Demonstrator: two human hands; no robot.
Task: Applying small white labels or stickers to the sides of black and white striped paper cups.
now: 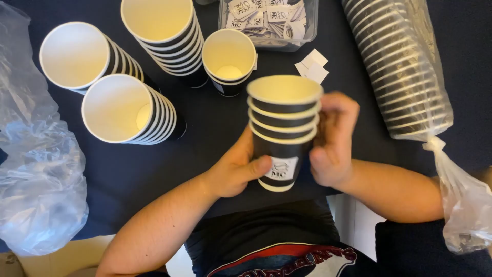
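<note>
Both hands grip a short stack of black paper cups at centre frame above the dark tabletop: the left hand wraps the labelled bottom cup, the right hand closes around the side. Taller cup stacks stand upper left; a bagged sleeve of cups lies upper right.
</note>
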